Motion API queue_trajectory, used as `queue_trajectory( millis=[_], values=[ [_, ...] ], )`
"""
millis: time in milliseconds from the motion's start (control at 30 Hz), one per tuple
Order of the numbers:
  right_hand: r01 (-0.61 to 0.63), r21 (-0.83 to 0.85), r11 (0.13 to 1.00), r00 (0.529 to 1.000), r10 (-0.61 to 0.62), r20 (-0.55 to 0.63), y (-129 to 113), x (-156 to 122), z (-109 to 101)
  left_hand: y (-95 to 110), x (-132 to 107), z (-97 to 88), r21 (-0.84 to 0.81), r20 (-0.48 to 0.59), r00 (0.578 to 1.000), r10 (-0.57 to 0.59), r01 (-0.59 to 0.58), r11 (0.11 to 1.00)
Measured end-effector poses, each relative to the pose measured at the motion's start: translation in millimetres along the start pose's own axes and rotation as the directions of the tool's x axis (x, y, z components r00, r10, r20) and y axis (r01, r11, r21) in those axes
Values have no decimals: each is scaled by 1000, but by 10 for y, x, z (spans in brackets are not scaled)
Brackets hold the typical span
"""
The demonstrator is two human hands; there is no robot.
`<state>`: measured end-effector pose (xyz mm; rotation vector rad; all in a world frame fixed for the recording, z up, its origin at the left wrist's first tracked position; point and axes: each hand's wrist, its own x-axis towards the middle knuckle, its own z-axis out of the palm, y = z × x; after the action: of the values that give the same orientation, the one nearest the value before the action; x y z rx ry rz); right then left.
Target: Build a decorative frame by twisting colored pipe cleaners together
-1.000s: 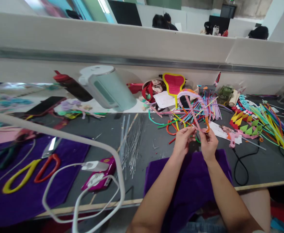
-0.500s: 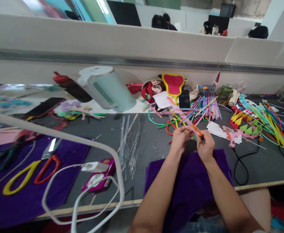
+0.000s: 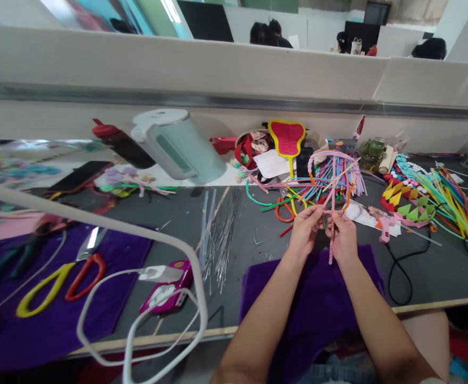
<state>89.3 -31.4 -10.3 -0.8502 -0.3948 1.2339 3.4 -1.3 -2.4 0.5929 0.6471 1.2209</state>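
Both my hands meet above the far edge of a purple cloth (image 3: 314, 304) on the grey table (image 3: 250, 234). My left hand (image 3: 306, 230) and my right hand (image 3: 341, 234) are closed in a pinch on a pink pipe-cleaner piece (image 3: 331, 184). The piece stands upright, with a looped top trimmed in orange and a pink tail hanging down past my right hand. Just beyond my fingers lies a heap of coloured pipe cleaners (image 3: 322, 184).
A white kettle (image 3: 178, 143) and a red-and-yellow fan shape (image 3: 287, 137) stand at the back. Thin metal wires (image 3: 220, 234) lie left of my hands. A pink glue gun (image 3: 386, 230) with black cord, folded paper crowns (image 3: 408, 205), yellow and red scissors (image 3: 62, 274) and a magenta phone (image 3: 166, 293) lie about.
The pipe-cleaner piece has turned from lying slanted to the left to standing upright with its loop up and its tail down. Both hands stayed in place, pinching it.
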Motion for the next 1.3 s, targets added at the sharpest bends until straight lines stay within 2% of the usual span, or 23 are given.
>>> queue_trajectory(
  millis=[133,200,300,367,433,500,600,700,767,833,933,1033,1133,1233,1300],
  values=[
    [-49,18,999,999,49,9,11,4,-3,-5,18,-25,-74,87,995,-55,62,995],
    [-34,-14,999,999,34,1,14,7,-6,2,12,-22,-72,107,991,-82,89,993],
    [108,-110,988,994,-111,-20,18,2,-11,24,-18,8,-40,118,991,-64,69,997],
    [240,-214,947,968,-250,-18,23,-14,-16,32,-41,36,-18,131,991,-27,30,999],
    [352,-349,868,928,-372,11,32,-42,-23,29,-57,60,-3,114,993,7,-6,1000],
    [448,-483,753,877,-474,76,42,-75,-36,18,-62,73,10,65,997,29,-30,999],
    [583,-623,521,771,-596,223,56,-114,-67,11,-61,73,3,-10,998,59,-59,998],
    [664,-682,306,674,-641,369,68,-118,-110,18,-57,61,-29,-62,995,74,-76,997],
    [692,-684,229,632,-651,421,74,-104,-137,22,-54,54,-29,-79,994,78,-80,996],
    [706,-678,206,607,-669,429,75,-87,-156,22,-50,52,4,-81,995,57,-57,998],
    [703,-673,230,606,-688,399,65,-82,-157,20,-42,50,53,-72,997,-3,7,999],
    [669,-663,335,650,-696,304,47,-107,-120,28,-35,40,67,-52,998,-31,34,997],
    [591,-589,551,751,-642,154,31,-130,-64,39,-28,29,70,-27,999,-41,42,997],
    [458,-419,784,869,-494,28,19,-118,-13,38,-27,31,32,6,999,-51,51,998],
    [355,-275,893,928,-372,-10,7,-97,11,30,-31,40,-3,23,998,-63,63,998]
  ],
)
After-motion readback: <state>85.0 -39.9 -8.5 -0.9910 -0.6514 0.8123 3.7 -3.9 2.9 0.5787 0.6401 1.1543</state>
